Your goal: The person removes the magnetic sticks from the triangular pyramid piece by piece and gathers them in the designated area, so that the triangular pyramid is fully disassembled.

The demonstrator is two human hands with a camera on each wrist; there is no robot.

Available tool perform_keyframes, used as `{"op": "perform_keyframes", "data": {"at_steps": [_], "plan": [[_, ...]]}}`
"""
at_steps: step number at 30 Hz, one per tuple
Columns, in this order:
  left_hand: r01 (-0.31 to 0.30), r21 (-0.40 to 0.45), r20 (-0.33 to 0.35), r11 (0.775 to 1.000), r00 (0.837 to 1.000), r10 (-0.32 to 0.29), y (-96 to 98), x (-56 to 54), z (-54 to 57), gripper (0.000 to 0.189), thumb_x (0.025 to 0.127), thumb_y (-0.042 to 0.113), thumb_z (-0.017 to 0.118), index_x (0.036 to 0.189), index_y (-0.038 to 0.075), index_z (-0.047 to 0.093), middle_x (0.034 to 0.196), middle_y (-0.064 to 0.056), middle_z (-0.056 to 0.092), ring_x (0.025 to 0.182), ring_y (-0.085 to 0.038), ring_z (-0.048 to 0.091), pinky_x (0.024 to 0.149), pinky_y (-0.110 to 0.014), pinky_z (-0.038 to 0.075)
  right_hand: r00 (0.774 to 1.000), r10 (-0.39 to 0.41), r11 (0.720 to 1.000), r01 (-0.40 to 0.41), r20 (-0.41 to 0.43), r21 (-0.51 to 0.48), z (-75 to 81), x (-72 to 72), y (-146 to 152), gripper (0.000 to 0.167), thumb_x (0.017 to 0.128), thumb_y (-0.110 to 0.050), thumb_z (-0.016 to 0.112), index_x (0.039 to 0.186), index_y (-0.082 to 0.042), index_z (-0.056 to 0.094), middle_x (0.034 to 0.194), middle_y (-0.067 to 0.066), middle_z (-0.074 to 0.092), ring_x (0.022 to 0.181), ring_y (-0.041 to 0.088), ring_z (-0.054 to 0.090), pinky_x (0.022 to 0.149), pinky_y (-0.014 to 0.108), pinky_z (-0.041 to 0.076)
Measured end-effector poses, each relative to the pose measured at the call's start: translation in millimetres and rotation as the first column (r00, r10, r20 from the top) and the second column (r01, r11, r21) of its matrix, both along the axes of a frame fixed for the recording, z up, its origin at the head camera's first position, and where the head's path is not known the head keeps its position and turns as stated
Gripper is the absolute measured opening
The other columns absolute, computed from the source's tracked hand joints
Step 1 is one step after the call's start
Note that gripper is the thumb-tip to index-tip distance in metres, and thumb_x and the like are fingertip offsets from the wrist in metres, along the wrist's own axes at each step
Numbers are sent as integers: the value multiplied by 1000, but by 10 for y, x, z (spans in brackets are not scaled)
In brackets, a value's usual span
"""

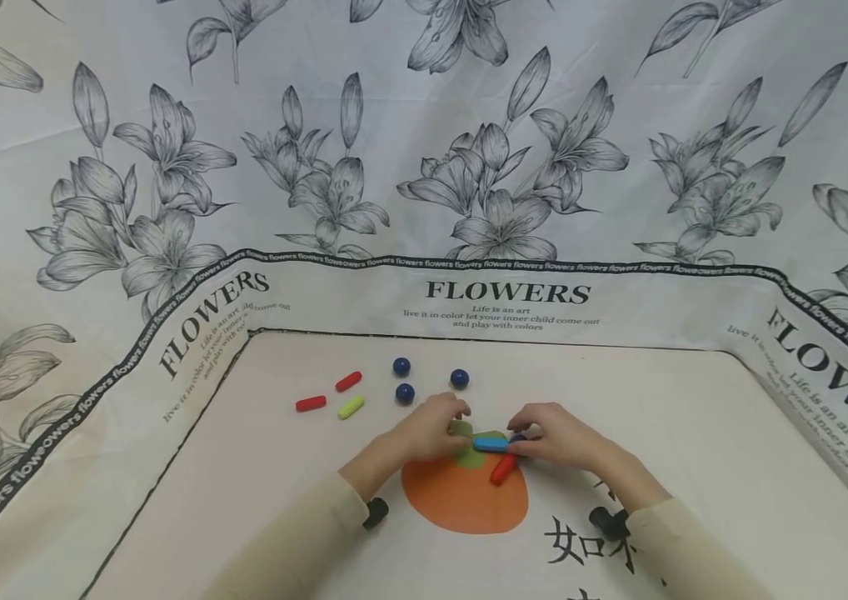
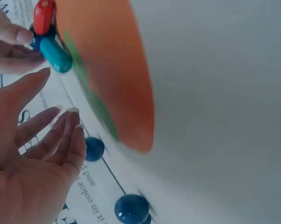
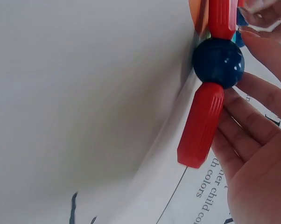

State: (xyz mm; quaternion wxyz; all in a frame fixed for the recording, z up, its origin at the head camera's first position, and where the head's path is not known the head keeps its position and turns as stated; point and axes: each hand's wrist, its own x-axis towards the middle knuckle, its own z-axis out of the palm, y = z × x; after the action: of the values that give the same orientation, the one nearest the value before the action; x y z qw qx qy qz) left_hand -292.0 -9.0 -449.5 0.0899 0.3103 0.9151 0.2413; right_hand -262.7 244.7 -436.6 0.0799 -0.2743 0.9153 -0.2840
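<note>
My right hand point(image 1: 562, 435) pinches a dark blue toy building ball point(image 3: 218, 63) between thumb and fingers. Two red rods point(image 3: 201, 126) join the ball on opposite sides in the right wrist view. A light blue rod point(image 1: 491, 445) also sticks out from the ball, toward the left hand. My left hand point(image 2: 42, 149) is beside this rod's free end, fingers loosely bent and apart, with nothing held in the left wrist view. Beneath both hands lies an orange round print point(image 1: 461, 504) with green leaves. The right fingers partly hide the ball in the head view.
Further back on the white table are several dark blue balls point(image 1: 401, 367). To their left lie two red rods point(image 1: 311, 403) and a yellow-green rod point(image 1: 351, 407). Black characters point(image 1: 577, 542) are printed at the front right. A floral cloth point(image 1: 506, 292) surrounds the table's back and sides.
</note>
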Motion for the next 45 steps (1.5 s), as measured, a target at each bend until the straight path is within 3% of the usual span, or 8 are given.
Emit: {"op": "perform_keyframes", "data": {"at_steps": [6,17,32,40,45], "plan": [[60,-27,61,998,996,-58,75,71,-113,39,96,23,74,132,10,65,110,3,60,100,-9,53,93,-22,49,1000,-6,1000,6,-2,12,-21,22,89,35,91,-27,79,115,-2,72,106,3,72,102,26,65,94,53,53],[101,43,132,994,986,-106,229,-19,-156,26,94,22,76,118,12,73,100,9,65,89,-4,56,87,-17,49,1000,26,999,-26,8,-41,-36,30,171,28,90,-22,80,112,-6,76,105,1,75,99,25,66,95,54,53],[66,88,194,994,978,-82,259,-28,-118,15,93,19,77,106,12,77,89,9,66,81,-6,58,79,-16,50,999,34,998,-33,10,-50,-56,14,194,26,90,-23,80,110,-7,77,104,0,75,99,22,67,97,58,51],[29,67,176,997,983,-40,221,-27,-108,14,96,22,74,105,12,77,84,7,64,78,-8,56,74,-18,50,1000,14,999,-13,8,-30,-58,3,201,23,90,-24,80,108,-9,78,102,-2,75,98,22,67,97,56,52],[43,73,155,996,986,-54,141,14,-109,14,94,22,76,105,12,77,86,9,66,79,-6,57,78,-17,51,1000,23,999,-23,2,-31,-57,10,199,23,91,-23,80,107,-7,78,101,0,75,97,23,67,96,56,52]]}}
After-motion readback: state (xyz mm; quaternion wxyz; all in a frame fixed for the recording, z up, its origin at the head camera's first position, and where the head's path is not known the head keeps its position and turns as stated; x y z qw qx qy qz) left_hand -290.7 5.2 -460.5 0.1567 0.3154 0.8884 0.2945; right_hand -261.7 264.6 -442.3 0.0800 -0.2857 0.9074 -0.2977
